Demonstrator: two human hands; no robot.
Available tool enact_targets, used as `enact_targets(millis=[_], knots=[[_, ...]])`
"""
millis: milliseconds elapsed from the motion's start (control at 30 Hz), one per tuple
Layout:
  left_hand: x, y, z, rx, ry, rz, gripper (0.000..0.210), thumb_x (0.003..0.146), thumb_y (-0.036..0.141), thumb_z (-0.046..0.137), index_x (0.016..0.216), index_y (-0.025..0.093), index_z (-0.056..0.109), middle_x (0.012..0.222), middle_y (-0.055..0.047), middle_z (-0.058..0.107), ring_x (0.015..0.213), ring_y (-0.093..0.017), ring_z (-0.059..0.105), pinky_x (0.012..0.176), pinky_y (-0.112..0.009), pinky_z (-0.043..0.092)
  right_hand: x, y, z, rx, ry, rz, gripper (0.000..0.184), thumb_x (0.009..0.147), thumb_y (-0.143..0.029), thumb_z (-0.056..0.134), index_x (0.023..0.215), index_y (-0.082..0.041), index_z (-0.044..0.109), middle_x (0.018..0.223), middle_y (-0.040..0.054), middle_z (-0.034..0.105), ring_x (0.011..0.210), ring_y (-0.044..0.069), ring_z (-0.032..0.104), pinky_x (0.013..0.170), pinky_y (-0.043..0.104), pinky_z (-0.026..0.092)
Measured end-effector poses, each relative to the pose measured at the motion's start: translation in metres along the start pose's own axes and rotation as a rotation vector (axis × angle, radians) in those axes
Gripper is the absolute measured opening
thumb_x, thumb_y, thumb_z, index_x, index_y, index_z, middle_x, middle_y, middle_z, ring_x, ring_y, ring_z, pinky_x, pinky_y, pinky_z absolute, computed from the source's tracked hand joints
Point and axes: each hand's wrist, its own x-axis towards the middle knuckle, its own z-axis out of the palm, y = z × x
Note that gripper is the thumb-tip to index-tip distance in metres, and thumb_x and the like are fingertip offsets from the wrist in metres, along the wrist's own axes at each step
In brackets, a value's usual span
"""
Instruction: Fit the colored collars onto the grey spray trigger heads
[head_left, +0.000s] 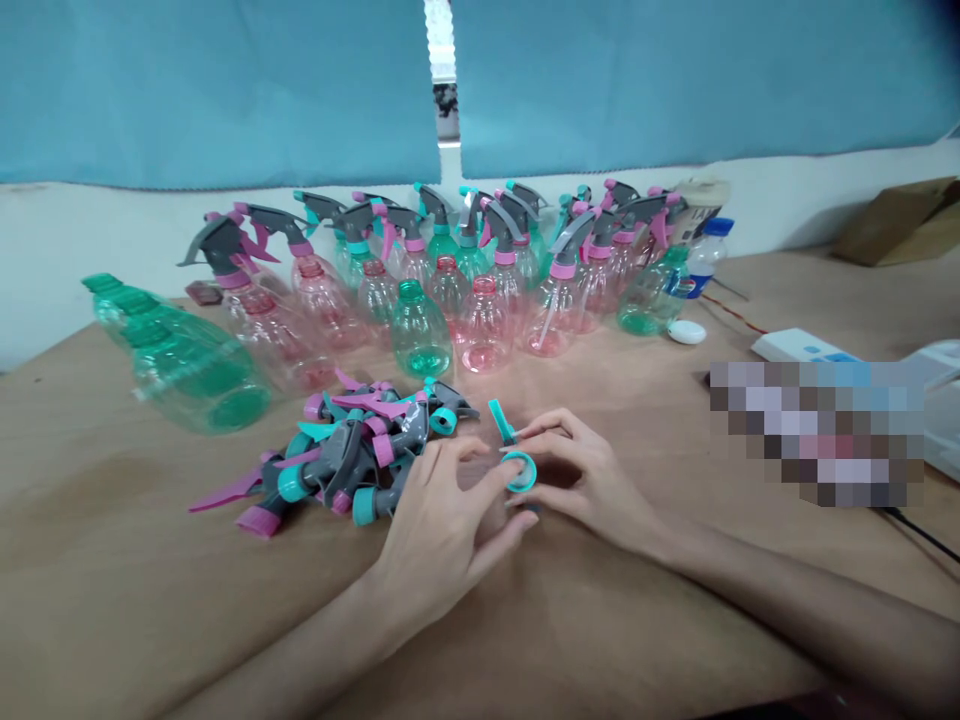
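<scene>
Between my two hands is a trigger spray head with a turquoise collar (pixel 533 474), its opening facing me. My right hand (pixel 589 475) grips it, fingers on the far side and thumb on the near side. My left hand (pixel 439 515) is closed in on it from the left, with one fingertip at the collar's opening. The turquoise trigger (pixel 500 421) sticks out beyond my fingers; much of the grey body is hidden. Just left of my left hand lies a pile of grey spray heads (pixel 341 462) with pink and turquoise parts.
Several pink and green bottles (pixel 484 335) stand behind, many with spray heads fitted. Green bottles (pixel 199 375) lean together at left. A blue-capped bottle (pixel 709 258), a white oval object (pixel 686 332) and a white power strip (pixel 802 348) are at right, beside a blurred-out patch.
</scene>
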Motion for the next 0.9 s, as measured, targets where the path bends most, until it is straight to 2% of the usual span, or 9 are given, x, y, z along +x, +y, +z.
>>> enact_targets(millis=[100,200,267,367,467,567,633,733,900], knots=[[0.0011,0.0011,-0.0009,0.059,0.042,-0.001,0.024,0.086,0.034,0.057,0.103,0.017,0.059,0.098,-0.01,0.048,0.09,-0.025,0.045,0.073,-0.039,0.044,-0.0018,0.0012,0.0021,0.014,-0.012,-0.042,0.02,0.08,-0.029,0.067,0.099,-0.022,0.066,0.106,0.0076,0.052,0.097,0.02,0.058,0.081,0.037,0.053],[0.0007,0.0037,-0.0022,-0.023,0.02,0.034,0.017,0.086,0.031,0.057,0.095,0.017,0.06,0.092,-0.008,0.048,0.086,-0.022,0.045,0.072,-0.034,0.044,-0.0026,0.0013,0.0028,0.01,-0.018,-0.071,0.022,0.08,-0.03,0.068,0.1,-0.022,0.066,0.106,0.0078,0.051,0.098,0.02,0.058,0.082,0.037,0.053],[0.0002,0.0044,-0.0019,-0.064,-0.007,0.039,0.018,0.086,0.031,0.056,0.1,0.018,0.059,0.098,-0.008,0.048,0.089,-0.022,0.046,0.074,-0.034,0.044,-0.0019,0.001,0.0023,0.006,-0.01,-0.042,0.021,0.08,-0.03,0.068,0.1,-0.023,0.066,0.106,0.0073,0.052,0.097,0.02,0.058,0.082,0.037,0.053],[0.0006,0.0027,-0.0006,0.01,0.001,-0.006,0.026,0.087,0.031,0.056,0.111,0.02,0.057,0.104,-0.01,0.048,0.094,-0.024,0.046,0.076,-0.038,0.044,-0.0006,0.0006,0.0017,0.0,0.002,0.001,0.021,0.08,-0.029,0.067,0.1,-0.024,0.066,0.105,0.0069,0.052,0.095,0.02,0.059,0.081,0.038,0.054],[0.0013,0.0008,-0.001,0.076,0.037,-0.018,0.021,0.087,0.031,0.056,0.104,0.018,0.059,0.095,-0.009,0.049,0.088,-0.024,0.046,0.072,-0.037,0.043,-0.0009,0.0007,0.0023,0.008,-0.007,-0.031,0.02,0.08,-0.027,0.067,0.099,-0.023,0.066,0.105,0.0069,0.052,0.095,0.019,0.059,0.081,0.037,0.054],[0.0001,0.002,-0.0018,-0.011,0.012,0.033,0.016,0.087,0.03,0.056,0.097,0.018,0.06,0.092,-0.008,0.049,0.086,-0.022,0.046,0.071,-0.034,0.044,-0.0016,0.0009,0.0025,0.003,-0.011,-0.06,0.019,0.08,-0.027,0.067,0.098,-0.024,0.066,0.105,0.0065,0.051,0.099,0.02,0.057,0.083,0.037,0.053],[-0.0013,0.0041,-0.0005,-0.048,-0.021,0.037,0.023,0.087,0.031,0.056,0.106,0.019,0.058,0.098,-0.008,0.05,0.089,-0.022,0.046,0.074,-0.035,0.045,-0.0013,0.0012,0.0019,-0.015,-0.002,-0.029,0.018,0.08,-0.029,0.067,0.098,-0.024,0.066,0.105,0.0066,0.052,0.1,0.021,0.057,0.084,0.038,0.053],[-0.0027,0.0064,0.0029,0.039,-0.012,-0.022,0.032,0.089,0.035,0.053,0.116,0.018,0.054,0.1,-0.01,0.051,0.09,-0.024,0.047,0.073,-0.038,0.045,-0.0004,0.0024,0.0013,-0.041,0.018,0.002,0.02,0.08,-0.03,0.067,0.099,-0.024,0.066,0.105,0.0066,0.053,0.1,0.021,0.057,0.085,0.039,0.052],[-0.0022,0.007,0.0012,0.064,0.032,-0.038,0.021,0.089,0.034,0.052,0.094,0.016,0.06,0.088,-0.009,0.051,0.083,-0.023,0.048,0.067,-0.036,0.045,-0.0022,0.0037,0.0029,-0.05,-0.025,-0.1,0.021,0.079,-0.029,0.068,0.099,-0.024,0.066,0.108,0.0071,0.051,0.098,0.021,0.057,0.083,0.039,0.053]])
